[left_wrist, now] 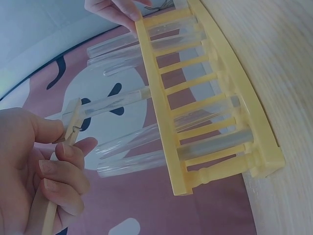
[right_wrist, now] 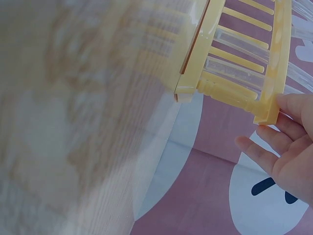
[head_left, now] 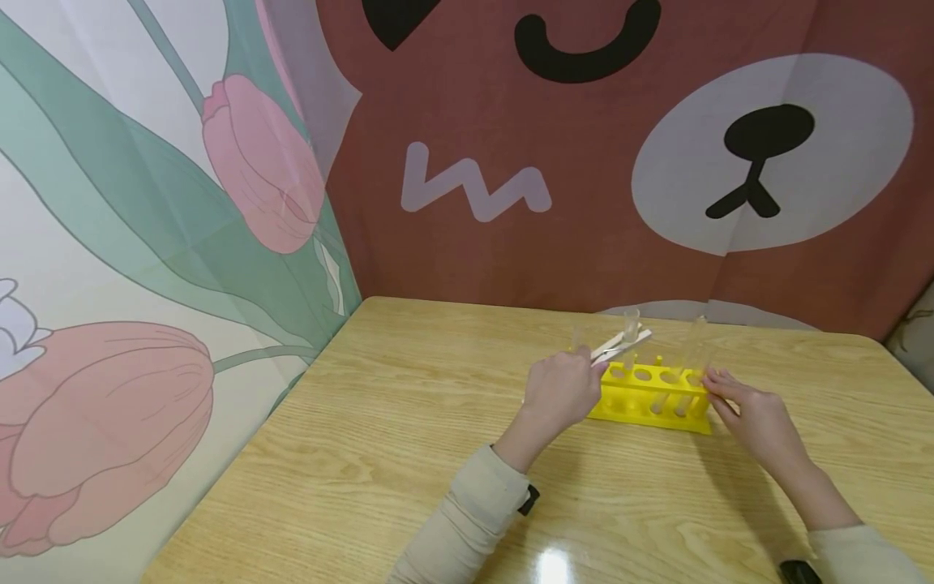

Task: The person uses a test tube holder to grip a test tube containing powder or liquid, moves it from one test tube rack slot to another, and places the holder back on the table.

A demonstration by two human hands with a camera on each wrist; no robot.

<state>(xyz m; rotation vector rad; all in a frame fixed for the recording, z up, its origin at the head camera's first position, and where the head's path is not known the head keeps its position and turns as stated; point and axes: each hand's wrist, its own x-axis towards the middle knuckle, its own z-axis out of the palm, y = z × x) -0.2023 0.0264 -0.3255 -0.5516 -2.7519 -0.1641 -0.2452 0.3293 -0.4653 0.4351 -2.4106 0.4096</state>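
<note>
Tube in the clamp, rack between my hands

So my hands are apart, one at each end of a yellow plastic test tube rack on the wood-grain table. My left hand is at the rack's left end, fingers wrapped around a wooden test tube clamp. The clamp's tip has a clear test tube by its upper part, roughly upright, just past my fingertips. The tube's bottom end is right at the rack's top plate, but honestly I can't tell if it's in a hole or just over it.

My right hand has the other end, thumb and fingers pinching the corner of that top plate. Right beside those fingers, more clear tubes stand in the holes. Two others sit at the left end, close to my left hand, so the clamped one is between the two groups, nearer my left hand than my right. Behind it all hangs a bear-print cloth.
</note>
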